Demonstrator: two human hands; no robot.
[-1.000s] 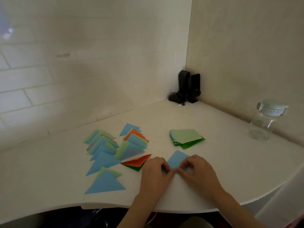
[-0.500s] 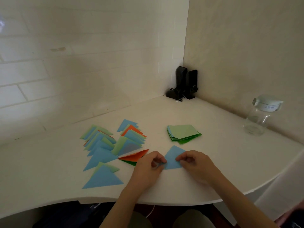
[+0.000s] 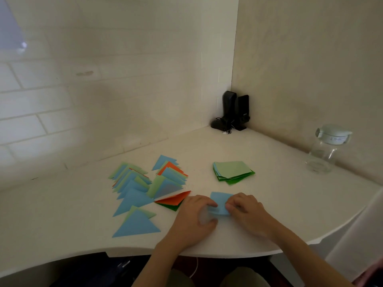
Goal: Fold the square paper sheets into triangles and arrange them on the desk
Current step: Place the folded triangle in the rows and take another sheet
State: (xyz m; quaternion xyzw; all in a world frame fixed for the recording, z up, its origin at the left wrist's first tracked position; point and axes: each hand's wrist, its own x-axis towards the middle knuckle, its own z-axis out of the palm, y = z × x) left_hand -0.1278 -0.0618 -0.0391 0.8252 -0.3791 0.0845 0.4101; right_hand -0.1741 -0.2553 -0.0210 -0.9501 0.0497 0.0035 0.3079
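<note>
On the white desk (image 3: 279,204), a spread of folded triangles (image 3: 145,189) was laid out at about nine o'clock from the hands, overlapping one another in two loose rows that ran away toward the tiled wall (image 3: 83,100). Most were blue, with pale green ones and an orange one mixed in. The nearest blue triangle (image 3: 136,225) was set over a pale green one, close to the desk's front edge. An orange triangle (image 3: 176,199) was stacked on a dark green one, just beside the left hand (image 3: 193,219) at its ten o'clock. The left hand was held palm down with its fingers curled, and the left edge of a blue sheet (image 3: 220,203) was pinched between fingertips and thumb. The sheet was kept between the two hands, partly folded, its far corner at twelve o'clock; whether it lay flat or slightly raised could not be told. Its right edge was pinched by the curled fingers of the right hand (image 3: 247,214). A stack of unfolded squares (image 3: 233,171), pale green on top and darker green below, was placed at twelve o'clock from the hands, well apart from them. Two black speakers (image 3: 235,110) were stood in the far corner. A clear lidded jar (image 3: 325,150) was set at two o'clock, against the right wall.
</note>
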